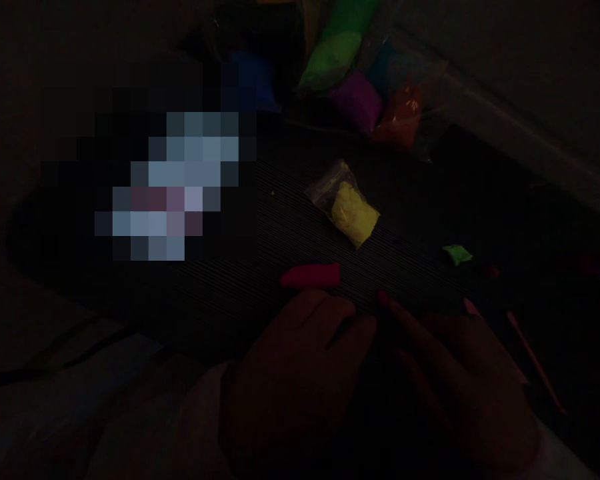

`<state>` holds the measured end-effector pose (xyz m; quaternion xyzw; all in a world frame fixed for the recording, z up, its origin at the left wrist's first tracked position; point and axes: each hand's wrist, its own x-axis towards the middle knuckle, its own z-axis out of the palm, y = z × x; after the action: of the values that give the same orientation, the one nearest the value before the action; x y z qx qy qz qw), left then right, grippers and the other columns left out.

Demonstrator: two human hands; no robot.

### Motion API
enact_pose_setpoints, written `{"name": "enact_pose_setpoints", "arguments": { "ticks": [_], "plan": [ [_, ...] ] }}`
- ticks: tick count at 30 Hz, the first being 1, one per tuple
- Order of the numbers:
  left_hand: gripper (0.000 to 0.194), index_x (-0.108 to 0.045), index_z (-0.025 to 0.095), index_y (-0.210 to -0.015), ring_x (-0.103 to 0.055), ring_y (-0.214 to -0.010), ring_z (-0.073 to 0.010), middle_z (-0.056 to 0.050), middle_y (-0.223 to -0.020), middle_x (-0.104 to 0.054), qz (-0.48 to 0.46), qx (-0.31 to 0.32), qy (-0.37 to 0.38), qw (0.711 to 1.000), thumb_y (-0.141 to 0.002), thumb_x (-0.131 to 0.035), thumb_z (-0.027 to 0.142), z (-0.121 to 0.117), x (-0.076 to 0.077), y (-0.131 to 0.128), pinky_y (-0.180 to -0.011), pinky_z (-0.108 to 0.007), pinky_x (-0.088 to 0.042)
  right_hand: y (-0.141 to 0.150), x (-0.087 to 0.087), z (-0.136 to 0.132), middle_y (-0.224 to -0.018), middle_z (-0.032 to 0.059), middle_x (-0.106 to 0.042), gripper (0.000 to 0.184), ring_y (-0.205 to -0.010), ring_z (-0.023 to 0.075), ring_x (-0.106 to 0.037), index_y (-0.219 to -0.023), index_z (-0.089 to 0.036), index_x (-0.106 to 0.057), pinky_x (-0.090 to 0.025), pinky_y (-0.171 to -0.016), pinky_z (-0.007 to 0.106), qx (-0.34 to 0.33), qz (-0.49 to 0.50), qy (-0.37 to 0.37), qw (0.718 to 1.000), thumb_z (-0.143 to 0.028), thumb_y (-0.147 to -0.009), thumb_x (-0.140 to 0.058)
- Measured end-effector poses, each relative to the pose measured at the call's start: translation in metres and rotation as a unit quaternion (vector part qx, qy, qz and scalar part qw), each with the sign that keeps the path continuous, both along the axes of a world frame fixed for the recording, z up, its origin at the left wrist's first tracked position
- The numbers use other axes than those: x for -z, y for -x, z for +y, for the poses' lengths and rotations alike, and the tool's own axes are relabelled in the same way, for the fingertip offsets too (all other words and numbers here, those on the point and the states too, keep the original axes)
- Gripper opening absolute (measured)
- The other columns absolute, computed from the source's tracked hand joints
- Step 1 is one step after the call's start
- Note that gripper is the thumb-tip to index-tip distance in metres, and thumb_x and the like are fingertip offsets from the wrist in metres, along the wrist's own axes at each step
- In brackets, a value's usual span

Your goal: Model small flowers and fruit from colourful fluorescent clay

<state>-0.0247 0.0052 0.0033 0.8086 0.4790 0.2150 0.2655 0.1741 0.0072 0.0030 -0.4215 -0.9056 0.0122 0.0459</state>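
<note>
The picture is very dark. My left hand (293, 373) lies low on the dark ridged board with its fingers curled in; whatever they may hold is hidden. Just beyond its knuckles is a red piece of modelling clay (311, 275), tapered at the left and blunt at the right. My right hand (473, 380) has its index finger stretched out to the left and its thumb apart below. A small dark red bit of clay (383, 298) shows at that fingertip. Pink clay tools lie by this hand: one (471, 307) is partly covered by it, another thin stick (535, 360) lies to its right.
A small zip bag of yellow clay (355, 213) lies mid-board. Bags of green (333, 60), purple (359, 100), orange (400, 120) and blue clay (254, 80) are at the back. A green scrap (459, 253) lies right. A pixelated patch (180, 180) hides the left.
</note>
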Motion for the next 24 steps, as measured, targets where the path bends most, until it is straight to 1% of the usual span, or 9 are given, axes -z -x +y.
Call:
{"name": "enact_pose_setpoints", "arguments": {
  "ticks": [4,9,13,19,24],
  "plan": [
    [0.024,-0.056,0.016,-0.097,-0.047,-0.079,-0.0161,-0.004,-0.086,-0.055,-0.004,0.0,-0.008,1.0,-0.08,-0.038,0.016,0.0,0.001,0.0,-0.07,-0.031,-0.045,0.001,-0.001,0.003,-0.08,0.0072,-0.051,0.046,-0.069,0.0176,-0.048,-0.123,-0.014,-0.04,-0.039,-0.06,0.032,-0.002,-0.004,-0.006,1.0,-0.023,-0.079,-0.047],
    [0.024,-0.055,0.015,-0.097,-0.047,-0.08,-0.0157,-0.005,-0.088,-0.054,0.001,0.014,-0.013,1.0,-0.081,-0.038,0.017,0.0,0.001,0.001,-0.071,-0.03,-0.045,0.004,-0.002,0.009,-0.08,0.0067,-0.052,0.044,-0.069,0.0174,-0.047,-0.122,-0.015,-0.041,-0.04,-0.059,0.032,-0.005,-0.006,-0.009,1.0,-0.023,-0.079,-0.046],
    [0.023,-0.056,0.015,-0.094,-0.047,-0.081,-0.0167,-0.006,-0.086,-0.055,-0.003,0.028,-0.014,0.999,-0.08,-0.037,0.016,0.0,0.001,0.001,-0.073,-0.032,-0.045,0.006,0.0,0.013,-0.081,0.0075,-0.052,0.044,-0.069,0.0183,-0.047,-0.121,-0.014,-0.041,-0.04,-0.058,0.033,-0.007,-0.005,-0.008,1.0,-0.024,-0.079,-0.047],
    [0.023,-0.055,0.016,-0.097,-0.047,-0.08,-0.0166,-0.004,-0.088,-0.055,-0.005,0.012,0.01,1.0,-0.081,-0.038,0.018,0.0,0.001,0.001,-0.072,-0.032,-0.046,0.009,0.0,0.019,-0.081,0.0076,-0.052,0.039,-0.07,0.0182,-0.047,-0.117,-0.013,-0.044,-0.04,-0.059,0.033,-0.004,-0.002,-0.004,1.0,-0.023,-0.08,-0.046],
    [0.024,-0.055,0.016,-0.098,-0.047,-0.081,-0.016,-0.004,-0.089,-0.055,-0.007,0.007,-0.004,1.0,-0.081,-0.039,0.017,-0.001,0.002,0.0,-0.073,-0.031,-0.046,0.011,0.001,0.023,-0.08,0.0078,-0.052,0.039,-0.07,0.0183,-0.047,-0.117,-0.013,-0.044,-0.041,-0.058,0.033,-0.006,-0.008,-0.006,1.0,-0.024,-0.08,-0.045]
  ]
}}
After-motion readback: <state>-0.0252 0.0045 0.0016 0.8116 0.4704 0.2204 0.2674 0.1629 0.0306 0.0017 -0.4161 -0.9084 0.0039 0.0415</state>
